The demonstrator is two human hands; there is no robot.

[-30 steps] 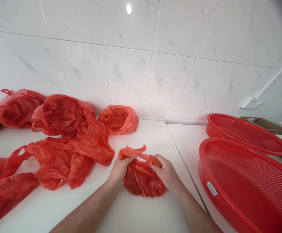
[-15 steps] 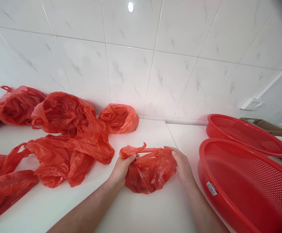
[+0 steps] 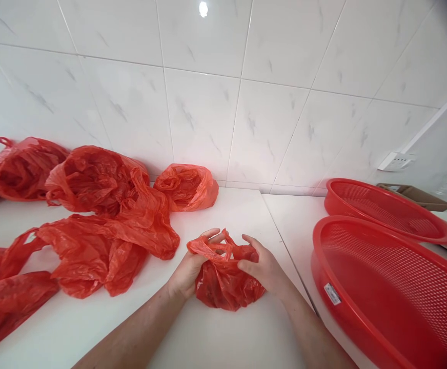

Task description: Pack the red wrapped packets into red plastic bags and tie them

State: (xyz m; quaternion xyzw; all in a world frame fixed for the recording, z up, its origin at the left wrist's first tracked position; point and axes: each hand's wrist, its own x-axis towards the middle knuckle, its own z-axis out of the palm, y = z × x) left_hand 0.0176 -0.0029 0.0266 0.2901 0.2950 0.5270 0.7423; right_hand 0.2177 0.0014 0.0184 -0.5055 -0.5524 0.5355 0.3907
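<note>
A red plastic bag [image 3: 229,289] sits on the white table in front of me, its lower part bulging and a thin loop of handle standing up at its top. What is inside cannot be made out. My left hand [image 3: 188,269] grips the bag's upper left side, with fingertips showing behind the handle. At the bag's right side is my right hand [image 3: 267,269], thumb and forefinger spread apart, the thumb touching the plastic near the rim. The bag hides its other fingers.
Several crumpled red bags [image 3: 96,177] lie on the left, and a smaller red bag [image 3: 204,187] stands by the tiled wall. Two red plastic baskets [image 3: 352,287] are on the right, with a cardboard box [image 3: 423,197] behind. A socket [image 3: 396,161] is on the wall.
My right hand has moved left and inward over the bag, its thumb now in front. The bag is bunched narrower, and its handle loop stands up more.
</note>
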